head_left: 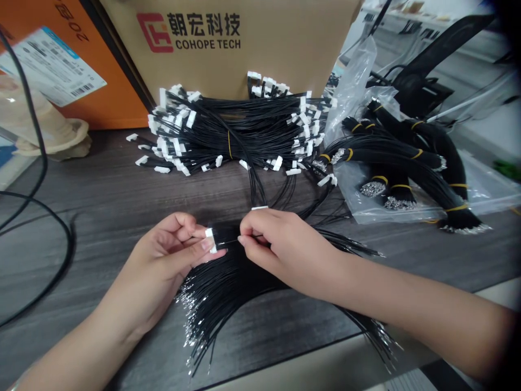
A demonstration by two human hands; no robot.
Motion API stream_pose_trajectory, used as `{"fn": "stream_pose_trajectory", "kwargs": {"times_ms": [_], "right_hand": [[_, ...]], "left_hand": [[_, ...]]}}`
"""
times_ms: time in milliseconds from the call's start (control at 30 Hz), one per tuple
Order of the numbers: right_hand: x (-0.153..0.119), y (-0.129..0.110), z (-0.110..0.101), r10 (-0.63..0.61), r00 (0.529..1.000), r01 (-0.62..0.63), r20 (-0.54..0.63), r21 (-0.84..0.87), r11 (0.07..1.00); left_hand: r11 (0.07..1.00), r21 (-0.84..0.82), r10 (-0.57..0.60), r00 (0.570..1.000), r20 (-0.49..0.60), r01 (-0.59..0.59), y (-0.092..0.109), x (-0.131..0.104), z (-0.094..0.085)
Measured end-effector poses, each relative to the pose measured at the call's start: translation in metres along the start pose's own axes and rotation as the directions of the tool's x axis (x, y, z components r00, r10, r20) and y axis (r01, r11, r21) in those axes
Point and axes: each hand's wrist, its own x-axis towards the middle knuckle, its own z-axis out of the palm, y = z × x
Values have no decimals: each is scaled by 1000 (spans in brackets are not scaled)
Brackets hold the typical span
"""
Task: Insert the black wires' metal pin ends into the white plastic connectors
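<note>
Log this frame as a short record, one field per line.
Left hand: left hand, fingers on small white plastic connector
Right hand: right hand, fingers pinching thin black wire
Below hands: loose black wires with silver tips
Behind: heap of black cables with white connectors
Right side: yellow-banded black wire bundles, clear plastic bag
Surface: dark wood-grain table

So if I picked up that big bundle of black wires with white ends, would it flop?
The big bundle would probably sag at both ends, as its wires look thin. It might stay together, with a yellow tie around it.
</note>
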Motion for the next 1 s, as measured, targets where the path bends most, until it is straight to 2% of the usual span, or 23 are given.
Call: {"fn": "stream_pose_trajectory", "kwargs": {"times_ms": [433,733,800,867,933,967,1000], "right_hand": [[3,1,2,17,999,-19,47,46,999],[2,-1,9,-5,999,6,44,-30,1000],[-1,-3,5,-56,998,55,-9,-81,995],[-3,-4,0,-108,991,96,-75,-153,984],[-1,-2,-1,-82,993,67,-86,-163,984],[1,-1,-1,-89,990,70,-110,-164,984],[5,1,1,-87,985,63,-151,-158,985]], "left_hand": [[1000,17,8,1000,0,-8,0,-2,1],[1000,5,-29,999,19,29,3,-3,4],[999,19,33,999,34,-33,4,-6,2],[986,79,142,987,74,-148,3,-10,2],[897,230,349,925,154,-377,2,-12,1],[798,363,434,876,210,-482,1,-13,0],[735,433,466,852,238,-522,-1,-13,0]]}}
